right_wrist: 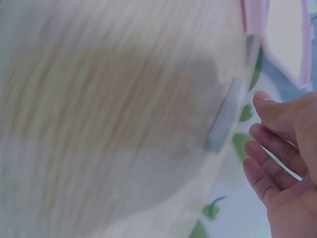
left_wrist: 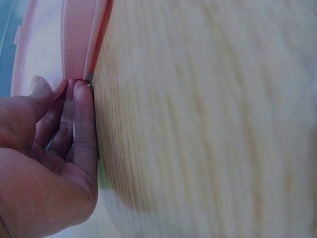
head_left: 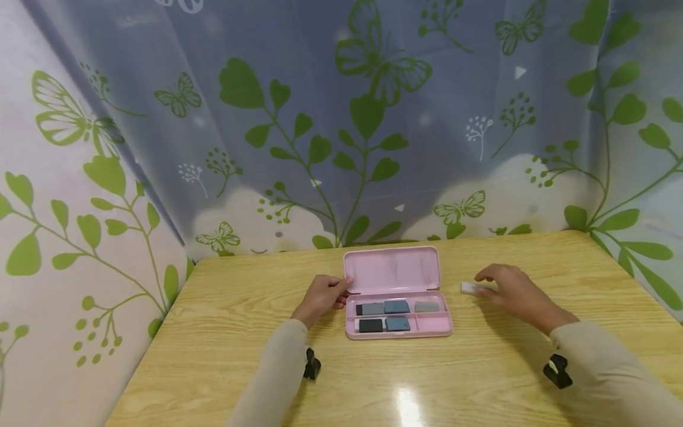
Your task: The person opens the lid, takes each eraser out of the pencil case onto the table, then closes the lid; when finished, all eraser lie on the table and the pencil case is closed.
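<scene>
A pink pencil case [head_left: 399,338] lies unfolded on the table, its lid [head_left: 392,270] raised at the back. My left hand [head_left: 322,295] pinches the lid's left edge, thumb on the inner face and fingers behind; the left wrist view shows this grip [left_wrist: 64,134] up close. In the case's compartments sit several small blocks that look like erasers, among them a black-and-white one [head_left: 371,325] and a pale striped one [head_left: 427,306]. Right of the case lies a white eraser [head_left: 468,288]. My right hand [head_left: 509,290] hovers beside it with loosely bent fingers, apart from the eraser [right_wrist: 227,116] in the right wrist view.
The wooden table [head_left: 224,332] reaches back to a patterned curtain [head_left: 299,178] with leaves and butterflies. The case's front right compartment [head_left: 433,322] shows its bare pink floor. Black wrist mounts [head_left: 557,371] sit at both sleeves.
</scene>
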Demonstrator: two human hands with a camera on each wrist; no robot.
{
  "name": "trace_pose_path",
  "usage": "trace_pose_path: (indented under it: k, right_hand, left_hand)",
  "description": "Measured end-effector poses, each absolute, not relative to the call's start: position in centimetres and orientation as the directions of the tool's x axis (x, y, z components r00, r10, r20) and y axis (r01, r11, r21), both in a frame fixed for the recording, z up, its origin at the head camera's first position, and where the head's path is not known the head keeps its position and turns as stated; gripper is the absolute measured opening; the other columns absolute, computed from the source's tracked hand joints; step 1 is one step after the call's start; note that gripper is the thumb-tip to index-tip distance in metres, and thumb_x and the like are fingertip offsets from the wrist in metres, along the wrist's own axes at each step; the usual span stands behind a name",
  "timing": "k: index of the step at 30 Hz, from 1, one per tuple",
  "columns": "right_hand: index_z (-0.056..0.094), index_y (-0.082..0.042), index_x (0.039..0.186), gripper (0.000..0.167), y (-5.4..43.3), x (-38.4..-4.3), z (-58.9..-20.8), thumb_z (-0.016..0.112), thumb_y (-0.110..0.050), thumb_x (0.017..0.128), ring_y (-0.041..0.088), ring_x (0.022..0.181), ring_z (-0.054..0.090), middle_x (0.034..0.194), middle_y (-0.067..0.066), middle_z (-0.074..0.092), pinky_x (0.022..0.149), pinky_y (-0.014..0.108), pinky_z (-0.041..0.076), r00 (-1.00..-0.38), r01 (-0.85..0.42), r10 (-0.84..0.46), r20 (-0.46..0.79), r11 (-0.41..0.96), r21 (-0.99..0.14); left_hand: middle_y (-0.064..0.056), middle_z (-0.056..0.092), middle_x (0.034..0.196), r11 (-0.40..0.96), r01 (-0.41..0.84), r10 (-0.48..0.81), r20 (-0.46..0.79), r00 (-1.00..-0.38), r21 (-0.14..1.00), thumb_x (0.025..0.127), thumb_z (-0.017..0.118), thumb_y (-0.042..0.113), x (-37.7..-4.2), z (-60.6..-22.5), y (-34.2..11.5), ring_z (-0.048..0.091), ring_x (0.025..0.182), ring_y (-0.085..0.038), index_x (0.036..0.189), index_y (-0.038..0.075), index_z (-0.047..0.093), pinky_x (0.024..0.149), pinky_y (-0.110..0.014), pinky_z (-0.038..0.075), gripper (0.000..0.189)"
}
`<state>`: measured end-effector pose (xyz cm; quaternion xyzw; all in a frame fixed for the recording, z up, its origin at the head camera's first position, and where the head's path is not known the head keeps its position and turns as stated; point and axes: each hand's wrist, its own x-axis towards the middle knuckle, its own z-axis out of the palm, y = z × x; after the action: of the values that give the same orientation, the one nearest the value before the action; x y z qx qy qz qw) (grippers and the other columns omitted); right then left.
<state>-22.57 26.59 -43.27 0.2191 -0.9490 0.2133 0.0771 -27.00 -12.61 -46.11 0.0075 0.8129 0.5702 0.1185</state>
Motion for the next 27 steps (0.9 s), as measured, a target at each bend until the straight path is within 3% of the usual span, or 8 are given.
trace_pose_path:
  k: [12, 21, 27]
  right_hand:
    - [0.074, 0.003, 0.102, 0.017, 21.2, -21.9, -42.5, 0.079, 0.0, 0.086, 0.026, 0.085, 0.066, 0.096, 0.011, 0.071, 0.073, 0.04, 0.057, -0.814, -0.581, -0.509, 0.282, 0.72, -0.379]
    - [0.075, 0.004, 0.098, 0.01, 18.5, -22.0, -42.8, 0.076, 0.002, 0.088, 0.024, 0.084, 0.068, 0.092, 0.01, 0.072, 0.075, 0.039, 0.059, -0.821, -0.566, -0.534, 0.202, 0.709, -0.421]
    - [0.075, 0.001, 0.091, 0.006, 18.0, -22.1, -43.2, 0.073, 0.006, 0.088, 0.013, 0.076, 0.063, 0.084, 0.004, 0.071, 0.069, 0.032, 0.057, -0.836, -0.524, -0.534, 0.129, 0.705, -0.478]
  left_hand:
    - [-0.005, 0.065, 0.081, 0.361, -0.116, 0.149, -0.18, -0.972, 0.925, 0.103, 0.062, 0.028, -26.9, -45.7, -12.7, 0.058, 0.069, -0.012, 0.099, -0.004, 0.075, 0.064, -0.022, 0.056, 0.034]
    - [-0.005, 0.065, 0.081, 0.368, -0.126, 0.137, -0.188, -0.973, 0.921, 0.103, 0.062, 0.028, -27.0, -45.6, -12.5, 0.058, 0.069, -0.011, 0.1, -0.004, 0.075, 0.064, -0.022, 0.056, 0.035]
    - [-0.006, 0.066, 0.08, 0.365, -0.13, 0.133, -0.19, -0.973, 0.922, 0.103, 0.063, 0.027, -26.9, -46.0, -12.5, 0.058, 0.068, -0.011, 0.1, -0.005, 0.075, 0.063, -0.022, 0.056, 0.035]
